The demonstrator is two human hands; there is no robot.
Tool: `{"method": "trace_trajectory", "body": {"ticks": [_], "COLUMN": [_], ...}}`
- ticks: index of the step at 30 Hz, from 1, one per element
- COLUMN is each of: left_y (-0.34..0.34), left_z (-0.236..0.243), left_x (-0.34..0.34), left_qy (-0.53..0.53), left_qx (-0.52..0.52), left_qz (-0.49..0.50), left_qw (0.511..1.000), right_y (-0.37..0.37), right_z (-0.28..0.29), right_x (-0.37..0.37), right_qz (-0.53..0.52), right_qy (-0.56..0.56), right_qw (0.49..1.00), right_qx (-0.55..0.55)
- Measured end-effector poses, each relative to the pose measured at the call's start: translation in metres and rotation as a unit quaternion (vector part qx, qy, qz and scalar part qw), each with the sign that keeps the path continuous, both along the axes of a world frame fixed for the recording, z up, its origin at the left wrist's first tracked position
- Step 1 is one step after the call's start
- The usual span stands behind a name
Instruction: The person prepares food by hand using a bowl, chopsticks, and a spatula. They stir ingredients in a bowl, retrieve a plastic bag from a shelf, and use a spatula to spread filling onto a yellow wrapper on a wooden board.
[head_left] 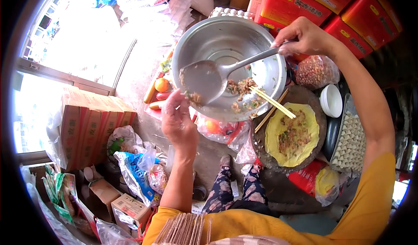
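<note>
My right hand [300, 38] grips the handle of a large metal ladle [202, 79] and holds it over a wide metal basin [226, 23]. The ladle's broad head is on the left side of the basin. A clump of minced filling [194, 98] sits by its lower edge, close to the fingers of my left hand [178, 119], which are half bent and apart. More filling [244, 88] lies in the basin with yellow chopsticks [274, 101] resting in it. Right of the basin, a yellow sheet [272, 134] with filling spread over it lies on a round board [311, 99].
Red boxes [296, 3] are stacked behind the basin. White bowls [332, 100] and a tray of small dumpling-like pieces [350, 136] stand right. Cartons [89, 127] and bags [137, 169] crowd the left floor. An orange fruit [162, 85] lies left of the basin.
</note>
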State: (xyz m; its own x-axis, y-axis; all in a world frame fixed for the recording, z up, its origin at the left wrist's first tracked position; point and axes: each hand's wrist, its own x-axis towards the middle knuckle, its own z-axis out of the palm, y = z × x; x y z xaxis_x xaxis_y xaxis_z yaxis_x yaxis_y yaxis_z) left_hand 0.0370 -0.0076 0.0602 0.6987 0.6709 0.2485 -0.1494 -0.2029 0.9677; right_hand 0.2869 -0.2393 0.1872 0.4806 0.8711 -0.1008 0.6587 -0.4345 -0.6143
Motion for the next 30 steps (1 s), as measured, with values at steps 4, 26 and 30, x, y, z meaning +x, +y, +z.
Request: {"method": "trace_trajectory", "body": {"ticks": [4,26,30], "left_y": [-0.026,-0.223,-0.226], "left_z": [0.035,-0.158,-0.161], "left_x": [-0.016,-0.097,-0.091], "left_qy": [-0.044,0.158,0.161], "left_qx": [0.227,0.374,0.421], "left_qz": [0.035,-0.446,-0.442], "left_qw": [0.972,0.798,0.776], "right_y": [-0.088,-0.263,-0.262], "right_z": [0.021,-0.145,-0.144], "right_x": [-0.047,-0.343,-0.349], "right_qz": [-0.086,-0.384,-0.423], "right_qy": [-0.033,-0.273,-0.086], "right_qw": [0.995,0.877,0.899], "right_qx": [0.048,-0.096,-0.067]}}
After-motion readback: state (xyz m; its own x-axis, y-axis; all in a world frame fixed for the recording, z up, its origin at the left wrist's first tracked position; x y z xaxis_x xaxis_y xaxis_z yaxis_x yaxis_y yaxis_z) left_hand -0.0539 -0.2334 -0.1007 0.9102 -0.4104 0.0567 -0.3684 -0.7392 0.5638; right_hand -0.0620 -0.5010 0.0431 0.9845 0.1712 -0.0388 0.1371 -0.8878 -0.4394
